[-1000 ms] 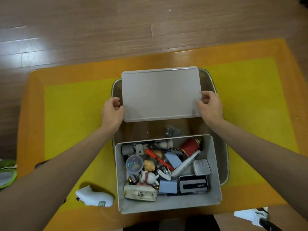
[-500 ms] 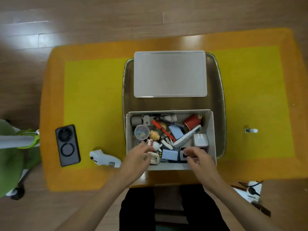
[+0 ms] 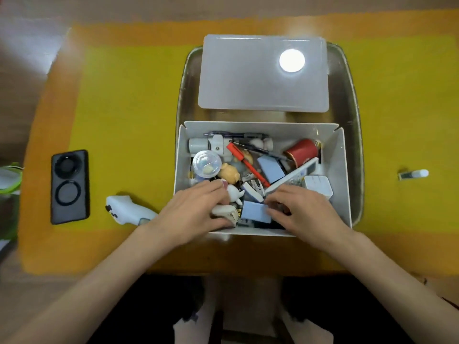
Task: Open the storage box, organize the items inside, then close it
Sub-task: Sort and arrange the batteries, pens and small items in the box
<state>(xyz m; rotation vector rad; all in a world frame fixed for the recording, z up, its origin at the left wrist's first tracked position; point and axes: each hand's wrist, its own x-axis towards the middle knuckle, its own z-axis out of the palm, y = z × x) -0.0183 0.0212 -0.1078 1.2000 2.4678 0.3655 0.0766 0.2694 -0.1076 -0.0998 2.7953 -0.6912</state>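
Both hands are down in the near end of the open storage box point(image 3: 258, 126), which sits on a tray point(image 3: 354, 135) on the table point(image 3: 129, 115). I read my left hand point(image 3: 191, 212) as curled around a cream gadget point(image 3: 224, 212), apparently to lift it clear, while my right hand point(image 3: 305, 209) has bent fingers at a blue block point(image 3: 255, 212); a firm grip I cannot tell. I see the lid point(image 3: 248, 75) parked behind the box, leaving the jumble reachable.

Bright overhead light glares on the lid point(image 3: 263, 73); edges blurred, warped.
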